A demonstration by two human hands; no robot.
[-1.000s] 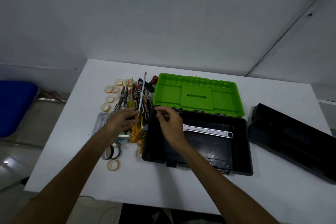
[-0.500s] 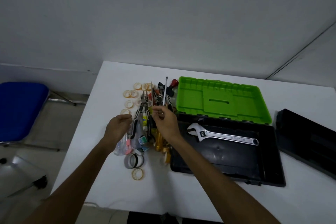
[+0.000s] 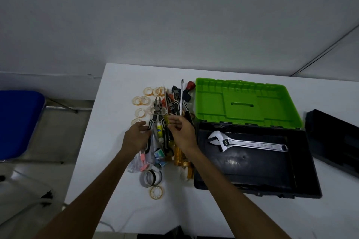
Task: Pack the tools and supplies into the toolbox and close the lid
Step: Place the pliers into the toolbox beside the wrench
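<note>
- The toolbox (image 3: 252, 163) sits at centre right of the frame on the white bench (image 3: 116, 190), its green lid (image 3: 246, 103) folded back toward the wall.
- An adjustable wrench (image 3: 246, 142) lies alone in the black base.
- Left of the toolbox, a heap of tools (image 3: 167, 122) stretches toward the wall, with tape rolls (image 3: 144, 101) scattered at its upper left and another tape roll (image 3: 156, 192) at its near end.
- The right hand (image 3: 181, 132) pinches a long thin screwdriver (image 3: 181, 99) by its lower end, shaft pointing away.
- The left hand (image 3: 136, 137) rests on the heap beside the pliers (image 3: 156, 114), fingers loosely curled; whether it grips anything cannot be told.
- A black tray (image 3: 334, 141) lies at the far right.
</note>
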